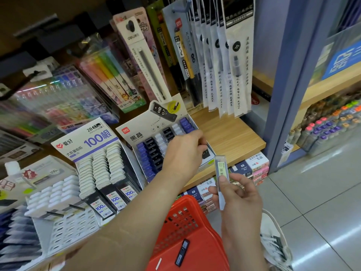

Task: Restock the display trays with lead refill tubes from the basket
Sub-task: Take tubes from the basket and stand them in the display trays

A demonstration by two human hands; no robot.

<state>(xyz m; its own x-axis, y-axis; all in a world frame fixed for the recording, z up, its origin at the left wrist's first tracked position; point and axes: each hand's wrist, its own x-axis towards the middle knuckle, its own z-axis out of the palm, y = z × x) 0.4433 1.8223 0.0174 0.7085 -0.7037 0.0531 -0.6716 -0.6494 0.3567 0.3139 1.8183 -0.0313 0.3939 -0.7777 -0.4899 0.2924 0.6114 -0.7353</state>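
I see my left hand (183,153) reaching over the display tray (148,122) on the wooden shelf (230,137). Its fingers (199,142) curl down into the front right corner of the tray. They hide what is under them, so I cannot tell if they hold anything. The tray has rows of blue, black and white lead tubes (152,151) packed side by side, just left of that hand.

My right hand (240,198) is lower and to the right, in front of the shelf edge. It holds one clear lead refill tube (221,171) with a green label. The tube stands almost straight up. The thumb (222,179) presses on its front and the other fingers are bent round its lower part. The top of the tube sticks out above the hand, near the left hand but not touching it.

The red basket (195,222) is below both hands. One dark tube (182,253) lies flat on its bottom, well apart from the fingers.

Another tray (88,141) with white-capped tubes stands to the left.
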